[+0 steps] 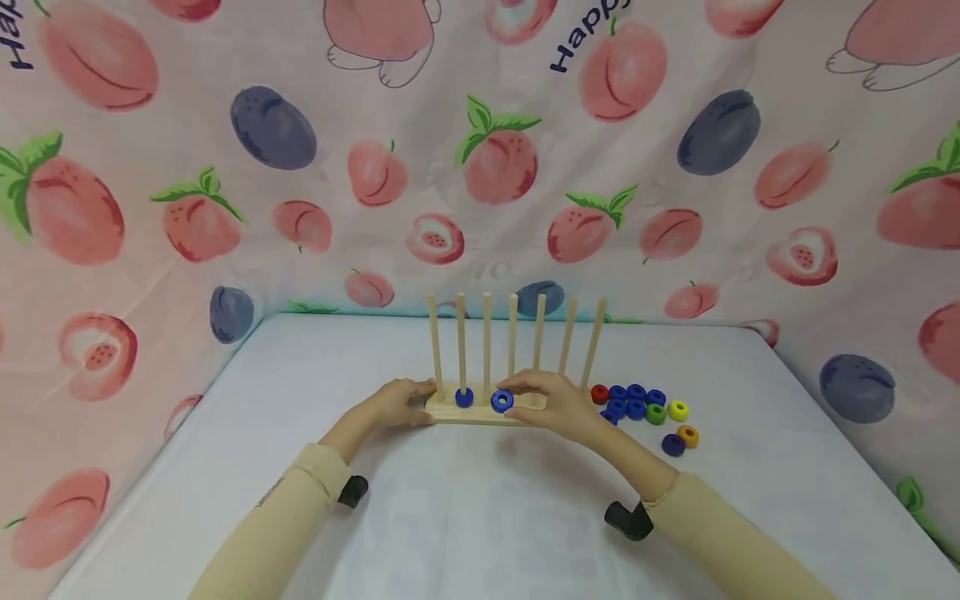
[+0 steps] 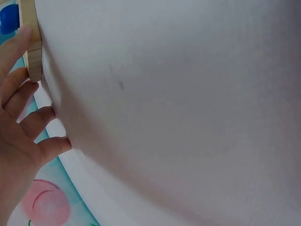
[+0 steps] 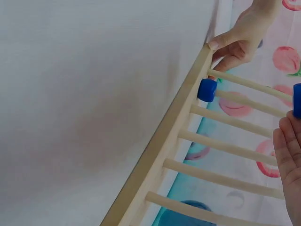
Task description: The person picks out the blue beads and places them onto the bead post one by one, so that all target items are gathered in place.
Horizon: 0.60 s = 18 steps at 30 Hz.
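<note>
A wooden peg board (image 1: 450, 413) with several upright pegs stands on the white table. My left hand (image 1: 397, 402) holds the left end of its base, thumb at the front edge, as the left wrist view shows. A blue ring (image 1: 464, 399) sits at the bottom of the second peg from the left. Between thumb and fingers, my right hand (image 1: 561, 407) pinches another blue ring (image 1: 494, 404), its hole facing the head camera, in front of the pegs. In the right wrist view this held ring (image 3: 297, 101) is partly cut off at the edge.
Right of the board lie loose rings: several blue rings (image 1: 636, 409), a red ring (image 1: 599, 393), a green ring (image 1: 656, 414), a yellow ring (image 1: 678, 410), an orange ring (image 1: 687, 436) and a dark blue ring (image 1: 673, 445). A fruit-patterned cloth (image 1: 480, 242) hangs behind the table.
</note>
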{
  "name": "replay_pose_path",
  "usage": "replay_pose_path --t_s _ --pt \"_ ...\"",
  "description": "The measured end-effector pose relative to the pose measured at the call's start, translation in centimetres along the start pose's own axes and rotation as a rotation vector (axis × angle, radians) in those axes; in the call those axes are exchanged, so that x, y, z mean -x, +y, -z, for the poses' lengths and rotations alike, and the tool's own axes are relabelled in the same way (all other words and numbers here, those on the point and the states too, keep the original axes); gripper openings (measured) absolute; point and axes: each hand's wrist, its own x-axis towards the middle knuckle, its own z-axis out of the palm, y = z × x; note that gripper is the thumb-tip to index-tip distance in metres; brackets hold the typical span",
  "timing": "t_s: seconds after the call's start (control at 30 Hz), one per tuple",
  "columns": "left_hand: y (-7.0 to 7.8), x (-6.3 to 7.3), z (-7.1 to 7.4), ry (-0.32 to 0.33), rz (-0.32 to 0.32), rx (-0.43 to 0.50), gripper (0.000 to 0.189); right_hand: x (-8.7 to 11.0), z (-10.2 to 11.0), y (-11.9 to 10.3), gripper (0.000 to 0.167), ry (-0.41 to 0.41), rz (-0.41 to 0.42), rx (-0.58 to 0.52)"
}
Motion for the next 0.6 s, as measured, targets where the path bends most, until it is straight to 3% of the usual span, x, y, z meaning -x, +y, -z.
replay_pose_path --t_s 0.27,0.6 --pt "0.0 0.1 0.0 0.015 -0.013 0.006 0.060 -1.7 0.2 -0.9 0.034 0.103 0.111 -0.025" --pt "0.0 0.2 0.0 0.013 0.004 0.021 0.061 -2.9 0.7 -1.7 0.034 0.152 0.088 -0.022"
